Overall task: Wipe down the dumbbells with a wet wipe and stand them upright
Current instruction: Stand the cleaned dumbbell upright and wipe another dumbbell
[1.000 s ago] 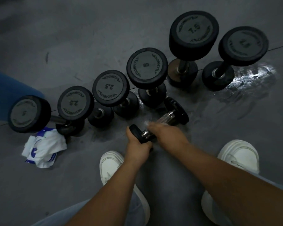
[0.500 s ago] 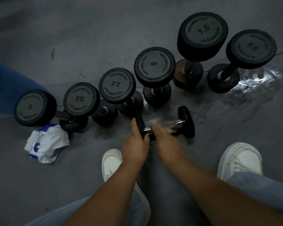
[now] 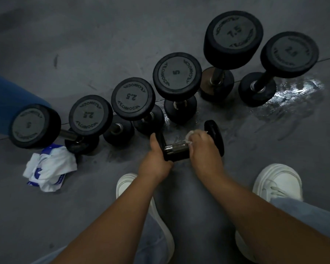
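A small black dumbbell (image 3: 214, 137) with a chrome handle lies on its side on the grey floor, just in front of my shoes. My left hand (image 3: 156, 161) grips its left head. My right hand (image 3: 204, 149) holds a white wet wipe (image 3: 191, 134) against the right end of the handle, beside the right head. Behind it, several larger black dumbbells stand upright in a curved row, among them a 5 (image 3: 176, 77), a 7.5 (image 3: 233, 38) and a 2.5 (image 3: 132, 98).
A crumpled white and blue wipe packet (image 3: 50, 168) lies on the floor at the left. A wet, shiny patch (image 3: 295, 92) covers the floor at the right. My white shoes (image 3: 278, 182) frame the work area. Blue fabric (image 3: 6, 96) shows at the left edge.
My right hand slid the wipe along the handle from the left end toward the right head. The dumbbell turned from a slant to nearly level across the view.
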